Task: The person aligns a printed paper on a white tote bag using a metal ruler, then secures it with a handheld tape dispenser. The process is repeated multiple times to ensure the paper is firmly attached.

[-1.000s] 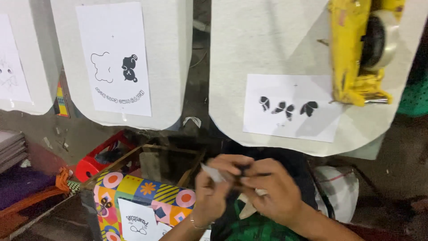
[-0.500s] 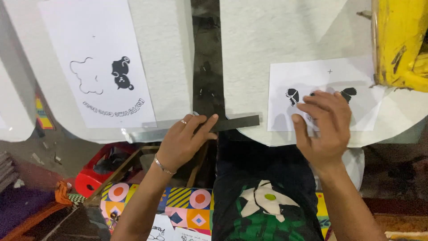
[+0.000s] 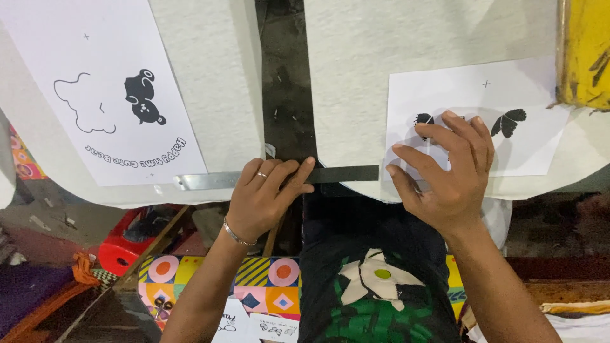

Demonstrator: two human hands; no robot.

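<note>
Paper is what the right hand is pressing on: a thin white sheet printed with small black butterfly shapes, lying flat on the right-hand pale rounded board. The hand is lying spread and almost fully open, fingertips fanned over the sheet's lower left part, gripping nothing, only holding the paper down. Such a sheet is probably feeling light, limp and easy to crease or slide, so flat finger pressure near an edge is looking like the safest hold. The left hand is resting palm down, fingers loosely extended rather than curled, on a long flat metal ruler that is bridging the dark gap between the two boards; its bright end is lying on the left-hand pale rounded board and its dark end is reaching to just beside the right hand. The ruler is looking stiff, thin and smooth, likely slippery on the board, best pinned from above. A second white sheet printed with a black bear and a cloud outline is lying just above the ruler's bright end. A yellow metal tool is sitting at the far right edge.
</note>
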